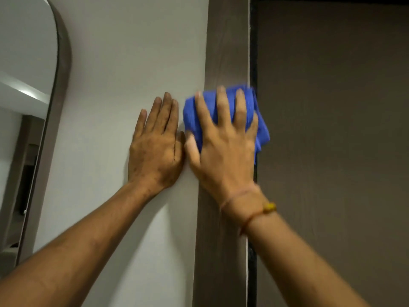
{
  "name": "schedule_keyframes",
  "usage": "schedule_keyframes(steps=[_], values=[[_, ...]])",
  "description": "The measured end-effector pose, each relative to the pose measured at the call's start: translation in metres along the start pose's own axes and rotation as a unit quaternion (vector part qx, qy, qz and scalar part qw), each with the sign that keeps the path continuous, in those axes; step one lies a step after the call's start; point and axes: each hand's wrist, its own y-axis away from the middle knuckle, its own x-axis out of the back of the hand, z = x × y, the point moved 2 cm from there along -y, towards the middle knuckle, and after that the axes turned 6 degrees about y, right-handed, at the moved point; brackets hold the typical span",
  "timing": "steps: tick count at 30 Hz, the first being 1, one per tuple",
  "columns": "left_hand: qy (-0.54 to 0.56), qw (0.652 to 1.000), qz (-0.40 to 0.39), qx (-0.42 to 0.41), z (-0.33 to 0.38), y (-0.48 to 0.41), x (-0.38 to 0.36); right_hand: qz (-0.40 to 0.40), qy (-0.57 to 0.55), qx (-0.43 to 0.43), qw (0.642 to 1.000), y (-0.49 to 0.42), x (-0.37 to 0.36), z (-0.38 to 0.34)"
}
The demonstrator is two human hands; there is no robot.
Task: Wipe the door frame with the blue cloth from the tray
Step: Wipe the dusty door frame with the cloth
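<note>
A dark brown wooden door frame (228,45) runs vertically through the middle of the view. My right hand (223,149) presses a bunched blue cloth (261,129) flat against the frame, fingers spread over it; the hand and cloth are motion-blurred. The cloth spills past the frame's right edge. My left hand (156,147) lies flat on the pale wall (132,63) just left of the frame, fingers together and pointing up, its thumb side touching my right hand. No tray is in view.
A brown door (332,129) fills the right side, with a dark gap beside the frame. A tall mirror with a rounded dark frame (59,89) hangs on the wall at the far left.
</note>
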Motion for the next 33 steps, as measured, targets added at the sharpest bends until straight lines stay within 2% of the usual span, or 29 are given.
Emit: schedule_keyframes(steps=[2,4,11,16,19,23,27,33], values=[[-0.002,1.000,-0.002,-0.002,0.000,0.001,0.001,-0.012,0.006,-0.002,1.000,0.038,-0.001,-0.006],[-0.004,1.000,-0.002,-0.004,0.001,0.000,0.002,-0.023,0.009,0.004,1.000,0.036,-0.001,-0.003],[-0.002,1.000,0.005,0.003,0.002,-0.001,0.003,-0.030,0.011,-0.003,0.999,-0.076,0.003,0.010],[-0.003,1.000,-0.004,-0.001,0.001,0.001,0.001,-0.012,-0.009,0.012,1.000,-0.007,0.002,0.005],[-0.007,1.000,-0.005,-0.009,0.000,0.001,0.001,-0.030,-0.013,0.032,0.999,0.037,0.004,0.002],[-0.010,1.000,-0.003,-0.001,-0.001,0.000,0.000,-0.044,0.002,0.060,0.997,-0.002,0.008,0.012],[-0.012,1.000,0.008,0.001,0.000,0.000,0.000,-0.060,-0.002,0.034,0.998,-0.061,0.011,0.016],[0.005,1.000,0.007,0.015,0.001,0.002,0.002,-0.055,-0.018,0.002,0.998,0.009,0.006,-0.001]])
